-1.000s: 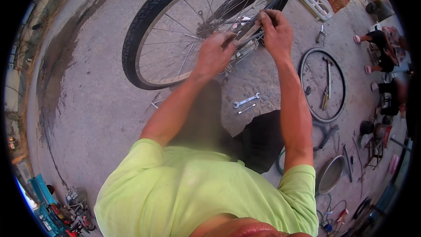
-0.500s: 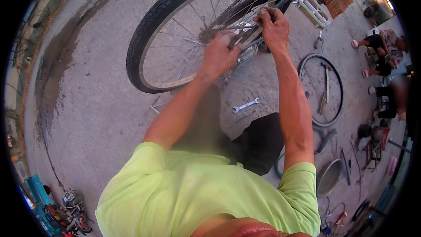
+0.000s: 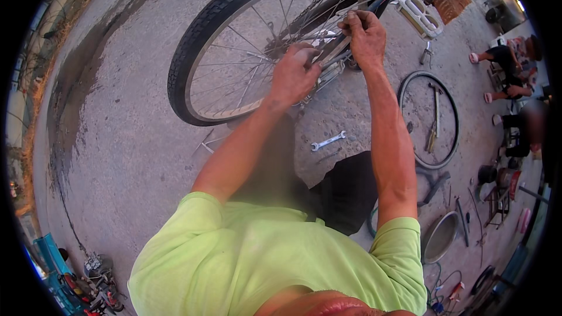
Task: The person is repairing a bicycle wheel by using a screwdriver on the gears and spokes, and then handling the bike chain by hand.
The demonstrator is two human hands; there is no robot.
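Note:
A bicycle wheel (image 3: 196, 29) with a black knobbly tyre and wire spokes fills the top middle, fixed in a dark bicycle frame. My left hand (image 3: 294, 75) is at the wheel's right side by the hub, fingers bent and closed; what lies in them is hidden. Farther up and right, my right hand (image 3: 367, 38) pinches thumb against fingers beside the rim and frame. Something thin may be in that pinch, but it is too small to make out. A white pedal (image 3: 420, 16) sticks out to the right of this hand.
An open-ended wrench (image 3: 328, 141) lies on the concrete below the wheel. To the right, a loose tyre (image 3: 403, 96) surrounds a long tool, with a metal basin (image 3: 440, 237) nearer me. Seated people (image 3: 506, 61) are at the far right; tools and a teal box (image 3: 50, 251) lie lower left.
My left fingers have shifted slightly beside the hub, and a bright part shows above them. My right hand keeps its pinch in the same place. A seated person's arm has moved.

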